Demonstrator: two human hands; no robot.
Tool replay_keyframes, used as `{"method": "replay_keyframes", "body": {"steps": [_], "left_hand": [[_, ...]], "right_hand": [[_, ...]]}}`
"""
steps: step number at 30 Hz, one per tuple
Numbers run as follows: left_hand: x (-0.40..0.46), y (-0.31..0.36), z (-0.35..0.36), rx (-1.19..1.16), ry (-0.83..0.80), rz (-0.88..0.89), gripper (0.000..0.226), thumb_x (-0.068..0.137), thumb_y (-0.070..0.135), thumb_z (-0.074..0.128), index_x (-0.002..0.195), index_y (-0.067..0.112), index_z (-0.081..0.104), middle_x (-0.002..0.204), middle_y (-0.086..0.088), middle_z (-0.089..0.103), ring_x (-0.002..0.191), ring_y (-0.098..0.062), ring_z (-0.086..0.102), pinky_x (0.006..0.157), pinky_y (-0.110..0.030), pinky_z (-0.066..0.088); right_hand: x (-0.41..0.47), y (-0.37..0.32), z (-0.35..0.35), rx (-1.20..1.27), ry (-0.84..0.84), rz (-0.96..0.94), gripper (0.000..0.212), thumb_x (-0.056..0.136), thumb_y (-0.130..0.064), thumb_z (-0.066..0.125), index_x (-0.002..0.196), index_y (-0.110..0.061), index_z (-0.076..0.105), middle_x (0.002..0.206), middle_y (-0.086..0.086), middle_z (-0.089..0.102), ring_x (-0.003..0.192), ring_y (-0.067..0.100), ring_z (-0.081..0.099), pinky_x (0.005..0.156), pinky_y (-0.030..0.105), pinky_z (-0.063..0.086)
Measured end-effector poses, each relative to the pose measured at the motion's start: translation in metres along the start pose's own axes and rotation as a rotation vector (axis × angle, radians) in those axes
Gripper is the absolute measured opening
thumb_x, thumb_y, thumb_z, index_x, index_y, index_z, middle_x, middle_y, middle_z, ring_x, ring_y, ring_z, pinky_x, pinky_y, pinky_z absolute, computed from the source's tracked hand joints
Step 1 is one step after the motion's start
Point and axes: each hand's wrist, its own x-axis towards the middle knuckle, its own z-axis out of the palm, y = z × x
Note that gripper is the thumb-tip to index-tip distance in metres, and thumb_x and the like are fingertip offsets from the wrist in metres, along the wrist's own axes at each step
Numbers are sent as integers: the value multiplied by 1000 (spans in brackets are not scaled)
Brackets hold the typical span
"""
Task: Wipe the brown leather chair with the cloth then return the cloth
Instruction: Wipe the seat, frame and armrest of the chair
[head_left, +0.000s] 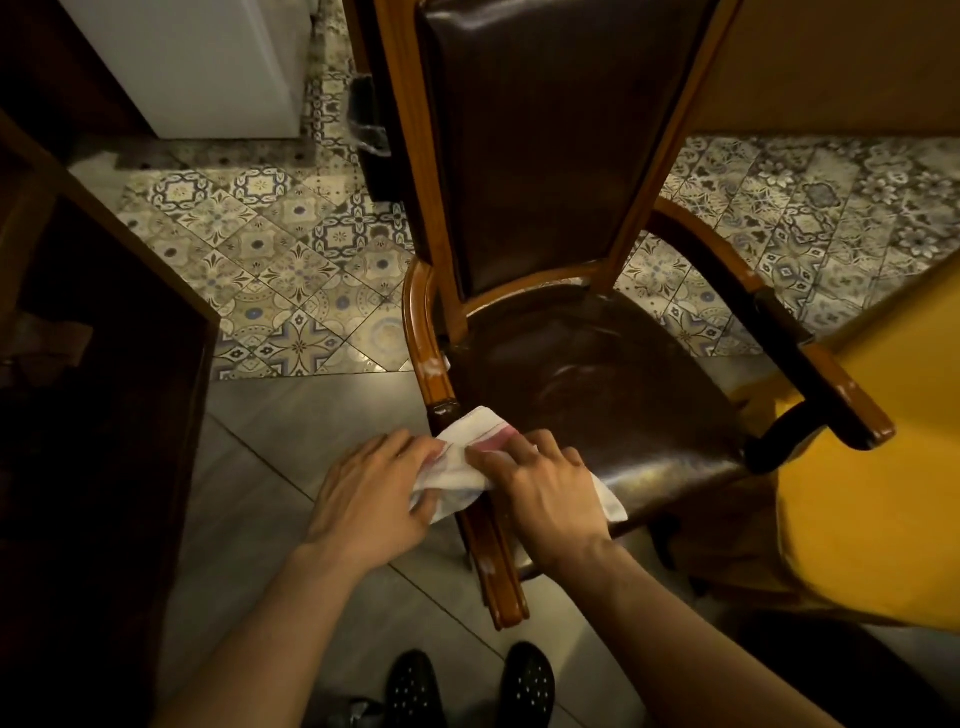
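Note:
The brown leather chair (587, 384) with a wooden frame and armrests stands in front of me, its seat and tall back facing the camera. A white cloth with a pink stripe (470, 457) lies over the seat's front left corner, by the left armrest post. My left hand (374, 493) grips the cloth's left end off the seat edge. My right hand (545, 493) presses and holds the cloth's right part against the seat's front edge. Part of the cloth is hidden under both hands.
A yellow tablecloth (872, 467) hangs close on the right, touching the chair's right armrest. A dark wooden cabinet (104, 395) stands on the left. Patterned floor tiles (291, 270) lie behind, grey tiles below. A white appliance (208, 62) stands at the back left. My black shoes (467, 686) are below.

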Motion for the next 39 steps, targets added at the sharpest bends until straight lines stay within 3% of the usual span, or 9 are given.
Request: {"method": "replay_keyframes", "body": {"steps": [3, 6, 10, 13, 15, 19, 22, 34, 39], "left_hand": [[15, -3, 7, -42, -19, 39, 58, 92, 55, 46, 144, 32, 39, 146, 9, 44, 134, -12, 40, 106, -26, 31], [39, 2, 14, -27, -21, 92, 60, 101, 50, 20, 156, 27, 23, 164, 6, 23, 151, -8, 13, 121, -29, 8], [56, 3, 30, -6, -158, 135, 69, 98, 53, 0, 158, 23, 10, 167, 5, 5, 151, -4, -6, 123, -28, -5], [53, -1, 42, -30, -196, 115, 69, 97, 53, 2, 158, 22, 8, 167, 7, -5, 149, -2, -15, 121, -25, -8], [50, -1, 47, -7, -177, 122, 67, 99, 50, 5, 158, 20, 8, 167, 6, -7, 149, -3, -18, 122, -27, -6], [48, 2, 53, 43, -139, 133, 61, 104, 44, 10, 158, 17, 6, 166, 3, -7, 150, -7, -18, 124, -30, -6], [46, 3, 58, 52, -115, 135, 62, 104, 44, 10, 158, 15, 6, 167, 0, -6, 151, -9, -16, 124, -33, -4], [45, 7, 67, 67, -93, 99, 69, 101, 49, 6, 157, 8, 3, 167, -7, -7, 151, -15, -16, 124, -34, -5], [45, 12, 67, 90, -111, 85, 67, 104, 45, 11, 157, 6, 2, 167, -10, -8, 152, -18, -15, 125, -36, -3]], "right_hand": [[-2, -1, 8, -2, -8, 6, 69, 88, -44, 65, 146, -41, 27, 147, 2, 38, 127, 29, 35, 100, 48, 39], [-4, -2, 16, -21, -41, -1, 90, 78, -42, 76, 148, -38, 19, 152, 4, 29, 127, 31, 34, 100, 50, 39], [-8, -4, 28, -16, -45, -54, 98, 82, -38, 72, 154, -36, 5, 161, 1, 10, 127, 29, 32, 98, 51, 41], [-17, -8, 39, -6, -35, -98, 93, 87, -35, 62, 156, -30, 0, 163, 0, 6, 127, 29, 31, 96, 51, 43], [-24, -10, 45, 0, -28, -110, 89, 89, -33, 58, 156, -28, 1, 164, 1, 5, 130, 29, 30, 96, 51, 44], [-39, -7, 50, -71, -87, -127, 110, 78, -33, 78, 157, -26, 0, 164, 2, 1, 129, 27, 22, 92, 49, 44], [-48, -7, 50, -62, -93, -143, 99, 84, -29, 70, 157, -25, 2, 165, 2, 2, 132, 28, 30, 91, 48, 46], [-68, -10, 44, -56, -167, -139, 87, 91, -17, 53, 157, -27, -2, 166, -2, -8, 142, 26, 21, 103, 46, 37], [-79, -11, 41, -39, -182, -138, 80, 80, -27, 23, 158, -27, 7, 167, -1, 2, 139, 27, 27, 95, 46, 40]]}}
